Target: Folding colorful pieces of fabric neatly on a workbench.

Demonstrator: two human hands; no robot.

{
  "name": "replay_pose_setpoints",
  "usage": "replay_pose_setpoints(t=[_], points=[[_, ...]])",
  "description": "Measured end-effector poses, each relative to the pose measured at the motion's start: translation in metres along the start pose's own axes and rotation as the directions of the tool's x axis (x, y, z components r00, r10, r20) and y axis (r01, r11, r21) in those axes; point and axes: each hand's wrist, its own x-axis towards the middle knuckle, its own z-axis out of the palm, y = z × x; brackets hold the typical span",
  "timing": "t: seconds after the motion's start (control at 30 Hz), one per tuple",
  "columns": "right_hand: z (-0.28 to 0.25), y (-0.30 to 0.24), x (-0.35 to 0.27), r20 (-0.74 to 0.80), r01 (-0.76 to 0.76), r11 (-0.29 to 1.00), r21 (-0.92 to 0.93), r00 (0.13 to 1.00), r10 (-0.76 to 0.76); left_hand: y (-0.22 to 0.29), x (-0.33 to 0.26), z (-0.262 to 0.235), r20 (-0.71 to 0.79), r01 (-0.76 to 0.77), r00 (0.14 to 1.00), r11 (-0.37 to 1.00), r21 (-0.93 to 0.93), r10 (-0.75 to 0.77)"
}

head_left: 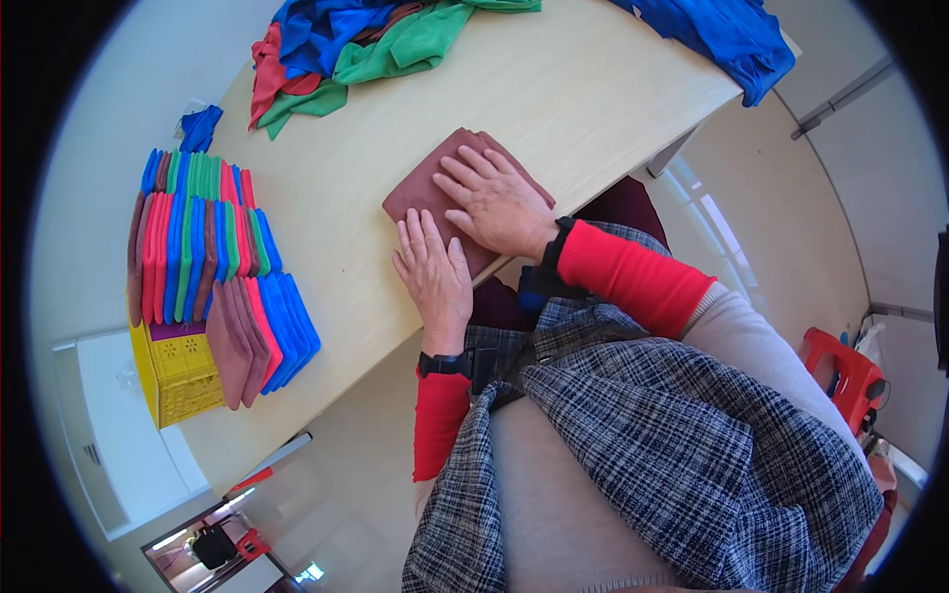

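A folded brown cloth (425, 188) lies flat on the light wooden table (554, 89) near its front edge. My right hand (497, 202) presses flat on top of the cloth, fingers spread. Beside it, my left hand (435, 275) rests palm down at the cloth's near edge, partly on the cloth and partly on the table. Neither hand grips anything.
Rows of folded cloths in red, blue, green and brown (203, 247) stand at the left above a yellow crate (178, 376). A heap of unfolded cloths (346, 44) lies at the far side, with a blue cloth (736, 40) at the table's corner. A red object (840, 371) stands on the floor at right.
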Motion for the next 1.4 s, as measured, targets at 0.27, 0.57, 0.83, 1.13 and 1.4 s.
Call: replay_pose_setpoints(t=[0.27,0.57,0.83,1.13,1.4], points=[[-0.011,0.022,-0.004,0.008,-0.108,0.994,-0.012,0.994,0.108,-0.002,-0.001,-0.003,-0.01,-0.022,1.0,1.0,-0.003,0.022],[-0.019,0.015,0.002,-0.065,-0.058,0.972,-0.228,0.997,0.044,-0.009,-0.003,-0.011,0.025,-0.001,1.0,0.99,-0.144,0.005],[0.012,-0.021,0.027,0.024,0.122,0.992,0.037,0.992,-0.123,-0.003,-0.005,-0.006,0.028,0.036,0.999,0.998,-0.044,-0.035],[0.002,0.009,0.027,-0.091,0.016,1.0,-0.019,0.996,-0.018,-0.002,-0.005,-0.008,-0.036,-0.016,0.999,0.998,-0.061,0.014],[0.004,0.013,0.025,-0.075,-0.006,1.0,-0.023,0.997,0.004,0.005,0.036,-0.024,-0.133,-0.093,0.989,0.966,-0.241,0.062]])
